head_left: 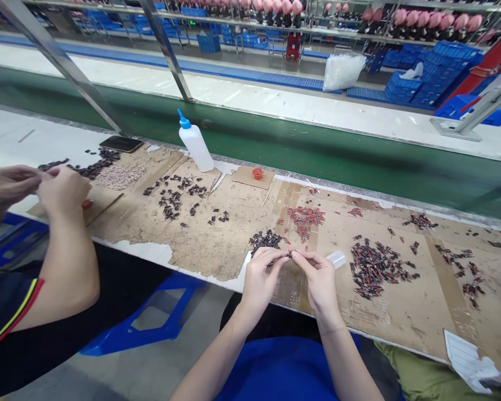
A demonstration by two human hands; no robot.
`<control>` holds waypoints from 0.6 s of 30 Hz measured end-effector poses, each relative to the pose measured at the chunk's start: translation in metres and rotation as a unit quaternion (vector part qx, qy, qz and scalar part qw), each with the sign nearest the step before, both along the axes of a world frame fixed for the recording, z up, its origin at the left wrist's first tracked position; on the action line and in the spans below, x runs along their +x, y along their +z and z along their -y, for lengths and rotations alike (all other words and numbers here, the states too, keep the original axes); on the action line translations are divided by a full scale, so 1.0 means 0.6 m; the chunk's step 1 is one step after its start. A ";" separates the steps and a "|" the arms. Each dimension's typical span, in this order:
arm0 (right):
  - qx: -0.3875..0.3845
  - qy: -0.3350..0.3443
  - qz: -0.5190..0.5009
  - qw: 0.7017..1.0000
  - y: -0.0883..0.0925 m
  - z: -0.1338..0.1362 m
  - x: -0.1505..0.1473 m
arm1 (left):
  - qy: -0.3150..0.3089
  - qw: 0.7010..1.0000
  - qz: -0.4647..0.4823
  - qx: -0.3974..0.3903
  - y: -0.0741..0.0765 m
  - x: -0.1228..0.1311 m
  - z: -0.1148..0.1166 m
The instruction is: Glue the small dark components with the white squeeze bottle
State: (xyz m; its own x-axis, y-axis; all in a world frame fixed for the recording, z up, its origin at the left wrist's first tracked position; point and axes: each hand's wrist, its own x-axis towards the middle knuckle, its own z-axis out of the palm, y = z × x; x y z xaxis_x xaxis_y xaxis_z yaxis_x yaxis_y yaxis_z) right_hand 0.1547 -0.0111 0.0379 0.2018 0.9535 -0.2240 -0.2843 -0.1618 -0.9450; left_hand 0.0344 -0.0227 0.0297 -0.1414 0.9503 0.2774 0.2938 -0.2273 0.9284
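Observation:
My left hand (264, 274) and my right hand (320, 276) meet fingertip to fingertip above the front edge of the cardboard-covered table. Pinched between them is a small dark part (291, 254), too tiny to make out further. Just behind my left fingers lies a heap of small black parts (265, 239). Farther back is a pile of small red parts (305, 218). A clear plastic tube or cap (336, 259) lies beside my right hand. To its right spreads a larger pile of black-and-red pieces (376, 266).
A white squeeze bottle (197, 146) with a blue tip stands at the back. Nearby, a red cap (258, 173) rests on a cardboard piece. At left, a co-worker's hands (58, 189) work near a phone (121, 143). Torn paper (470, 359) hangs over the front right edge.

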 end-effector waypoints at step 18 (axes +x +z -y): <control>0.032 -0.034 -0.025 0.999 -0.007 0.012 -0.004 | -0.038 0.998 0.038 -0.014 0.033 -0.001 0.011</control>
State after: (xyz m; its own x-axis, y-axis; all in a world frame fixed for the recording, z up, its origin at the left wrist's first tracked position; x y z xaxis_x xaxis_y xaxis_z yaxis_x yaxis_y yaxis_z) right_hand 0.1522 -0.0182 0.0338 0.2573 0.9503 -0.1754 -0.3405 -0.0807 -0.9368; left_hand 0.0336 -0.0294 0.0493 -0.0890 0.9664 0.2410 0.2052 -0.2190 0.9539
